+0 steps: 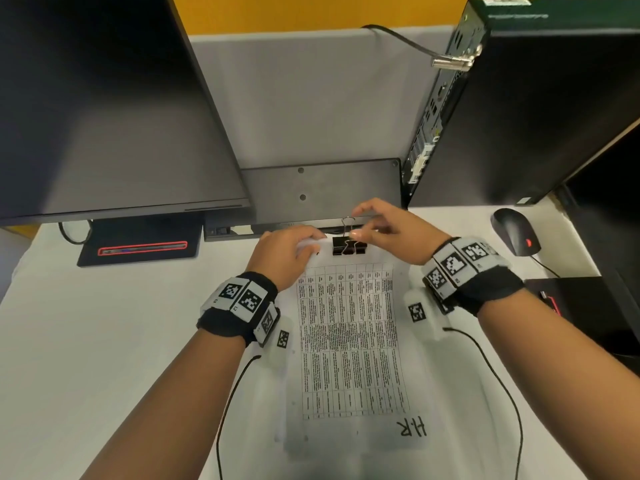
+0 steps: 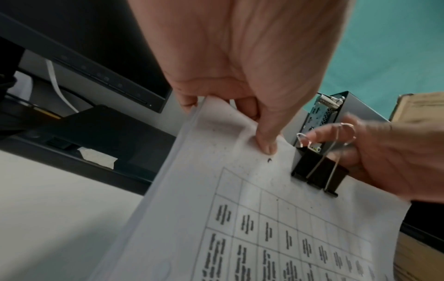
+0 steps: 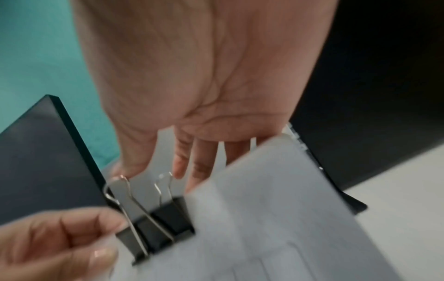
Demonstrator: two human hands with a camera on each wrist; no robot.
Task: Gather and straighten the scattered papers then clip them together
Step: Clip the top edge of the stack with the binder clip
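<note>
Lengthwise papers (image 1: 349,341), clip (image 1: 349,247) on far edge

Office gear on a white table (image 1: 86,341).
A dark monitor (image 1: 104,109) fills the upper left, with a black slab (image 1: 138,249) outlined in red below it. A black computer tower (image 1: 519,109) stands upper right, a cabled metal lock (image 1: 453,60) at its top. A black mouse (image 1: 514,230) lies at right.

White desk (image 1: 86,341) w/ dark monitor (image 1: 104,98), PC tower (image 1: 519,116), mouse (image 1: 512,230); grey partition (image 1: 311,98), yellow wall (image 1: 311,8) behind.
</note>
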